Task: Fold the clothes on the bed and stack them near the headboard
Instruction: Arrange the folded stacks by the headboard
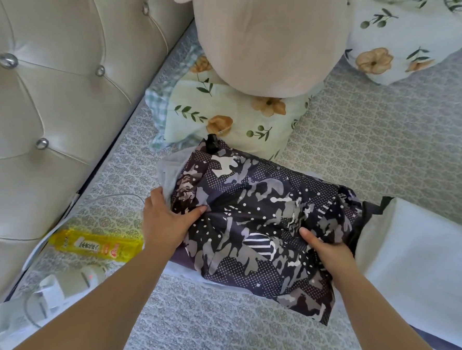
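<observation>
Folded and being set down: a dark camouflage-print garment (256, 230), placed on top of paler folded pieces (170, 168) on the patterned bedspread (388, 146), just near of a floral pillow (228, 118) and close to the tufted headboard (54, 83) at left. Gripped at both ends: left hand (165, 219) with thumb pressed on top of the fabric and fingers tucked under its left edge; right hand (328, 251) with thumb on top and fingers curled into the right-hand folds. Judged to be the stacking step, with the bundle not yet let go. Next likely called for: easing both hands out without dragging the folds open, then smoothing the top. Readable writing limited to a yellow bottle (95, 245) at near left, labelled in Chinese characters too small to make out. White cloth (422, 257) at right.
</observation>
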